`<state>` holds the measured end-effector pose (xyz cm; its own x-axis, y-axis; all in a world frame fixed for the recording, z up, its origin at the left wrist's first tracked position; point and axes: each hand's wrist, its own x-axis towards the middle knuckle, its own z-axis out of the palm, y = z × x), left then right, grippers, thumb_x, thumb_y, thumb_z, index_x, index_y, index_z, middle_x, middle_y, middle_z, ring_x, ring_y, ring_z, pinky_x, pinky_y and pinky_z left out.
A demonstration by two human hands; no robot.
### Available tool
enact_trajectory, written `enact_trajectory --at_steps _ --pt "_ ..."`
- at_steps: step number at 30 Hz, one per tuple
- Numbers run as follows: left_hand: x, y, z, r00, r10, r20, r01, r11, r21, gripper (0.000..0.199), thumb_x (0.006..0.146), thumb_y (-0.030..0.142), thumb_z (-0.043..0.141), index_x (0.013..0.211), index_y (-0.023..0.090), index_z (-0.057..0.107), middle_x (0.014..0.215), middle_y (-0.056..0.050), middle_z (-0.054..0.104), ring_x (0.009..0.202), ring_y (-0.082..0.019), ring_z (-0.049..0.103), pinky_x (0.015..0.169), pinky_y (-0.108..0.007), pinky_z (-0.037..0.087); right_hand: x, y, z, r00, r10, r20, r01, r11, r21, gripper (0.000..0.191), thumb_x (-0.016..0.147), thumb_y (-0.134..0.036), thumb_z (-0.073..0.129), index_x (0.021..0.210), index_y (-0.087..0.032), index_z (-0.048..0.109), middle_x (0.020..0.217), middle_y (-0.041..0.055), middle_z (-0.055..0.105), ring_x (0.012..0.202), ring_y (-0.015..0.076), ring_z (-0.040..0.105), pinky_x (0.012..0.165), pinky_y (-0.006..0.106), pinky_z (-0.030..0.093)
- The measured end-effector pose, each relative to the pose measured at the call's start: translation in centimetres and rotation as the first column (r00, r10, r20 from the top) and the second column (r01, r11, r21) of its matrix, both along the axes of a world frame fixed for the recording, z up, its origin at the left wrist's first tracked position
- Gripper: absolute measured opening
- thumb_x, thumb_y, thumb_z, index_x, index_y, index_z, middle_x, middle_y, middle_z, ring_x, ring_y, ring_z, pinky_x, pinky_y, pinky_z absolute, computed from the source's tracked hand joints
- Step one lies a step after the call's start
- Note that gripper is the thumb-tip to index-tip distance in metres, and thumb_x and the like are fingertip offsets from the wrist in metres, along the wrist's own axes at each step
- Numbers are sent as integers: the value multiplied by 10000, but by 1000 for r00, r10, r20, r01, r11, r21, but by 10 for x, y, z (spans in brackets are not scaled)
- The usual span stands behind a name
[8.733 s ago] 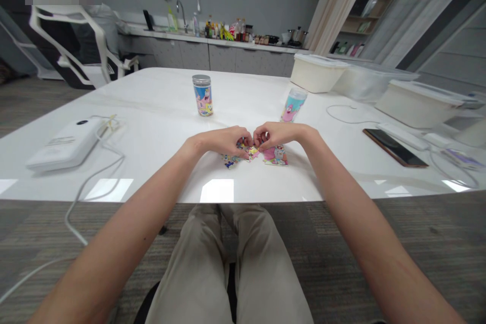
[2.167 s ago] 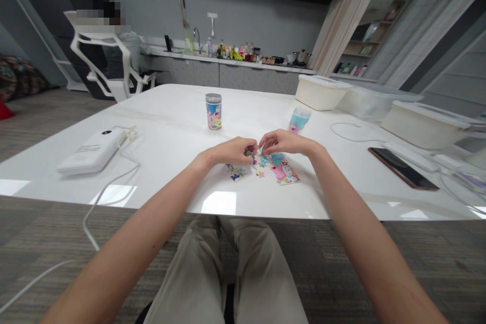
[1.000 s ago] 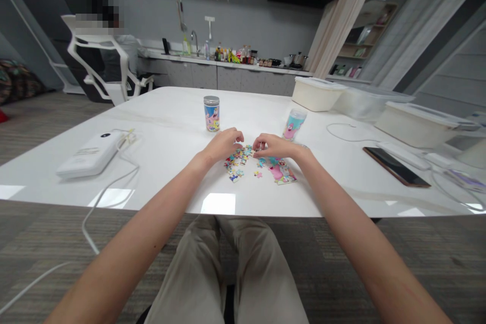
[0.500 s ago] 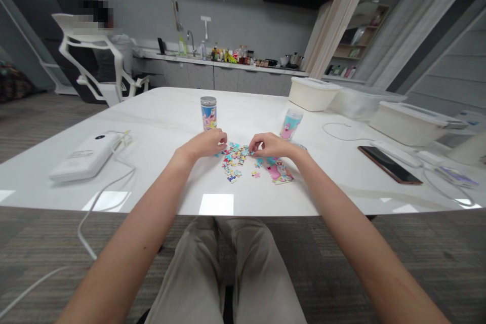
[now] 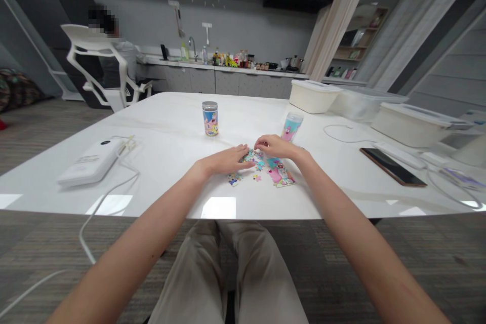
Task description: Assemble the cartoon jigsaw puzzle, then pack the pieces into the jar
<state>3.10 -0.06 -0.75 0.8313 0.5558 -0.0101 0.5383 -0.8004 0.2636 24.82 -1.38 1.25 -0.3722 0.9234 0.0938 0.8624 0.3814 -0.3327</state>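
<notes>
My left hand [image 5: 229,159] lies stretched out and flat over the loose jigsaw puzzle pieces [image 5: 259,164], hiding some of them. Across the pile, my right hand [image 5: 276,146] has its fingers bent and drawn together at the tips; whatever is between them is too small to make out. A joined section of the puzzle [image 5: 281,174], pink and blue with cartoon figures, rests below the right wrist. Single pieces lie on the near side of the pile, among them a pink one [image 5: 257,177].
Behind the hands stand a cartoon-printed can [image 5: 210,120] with a metal lid and a clear-topped printed cup [image 5: 292,126]. A white device [image 5: 91,163] with cables lies left. At right are a phone [image 5: 391,167] and storage boxes [image 5: 314,96]. A person sits on a chair [image 5: 96,55] beyond.
My left hand has moved right and nearer, going from bent fingers at the pile's left edge to flat over the pieces. Pieces there have shifted right. My right hand moved slightly right.
</notes>
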Motion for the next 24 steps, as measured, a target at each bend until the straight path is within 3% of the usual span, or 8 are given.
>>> enact_trajectory --at_steps 5,9,13,19,22,24 --pt "12 -5 -11 998 -48 44 41 988 147 710 916 552 385 1433 68 346 1531 -206 316 1431 -272 284 1147 -357 225 2 0 -3 1000 -11 25 13 999 -50 246 874 -280 554 1052 -164 678 939 66 706 778 153 616 690 228 436" --pt "13 -6 -14 995 -46 86 23 967 254 531 954 438 356 1356 98 425 1413 -174 496 1324 -239 450 1085 -328 331 3 1 -8 999 32 12 -31 998 -58 294 805 -250 632 1084 -166 662 910 48 691 753 142 606 677 221 442" --pt "12 -12 -9 994 -60 88 28 942 333 416 990 403 285 1205 148 534 1164 -117 647 1083 -219 608 938 -323 432 4 4 -12 998 65 -27 -66 997 -31 214 742 -210 675 951 -166 694 881 35 680 757 141 602 686 220 456" --pt "6 -11 -1 992 -107 64 73 912 403 469 1013 389 201 1071 154 602 1041 -100 670 962 -207 630 853 -317 435 8 8 -17 981 82 -174 -87 996 -24 185 685 -157 700 871 -162 692 884 31 684 772 137 608 696 225 482" --pt "-7 -2 3 993 -59 100 13 913 408 442 1007 394 237 1072 149 600 1042 -100 665 973 -203 621 861 -310 430 11 10 -18 964 79 -254 -92 995 -41 198 681 -141 687 878 -163 687 903 37 698 784 140 625 689 228 498" --pt "-17 4 5 988 25 154 -86 911 404 391 990 398 306 1132 145 569 1082 -103 658 993 -210 615 863 -313 434 12 9 -18 950 78 -301 -99 994 -53 208 684 -118 664 887 -161 685 936 47 704 803 142 638 696 230 511"
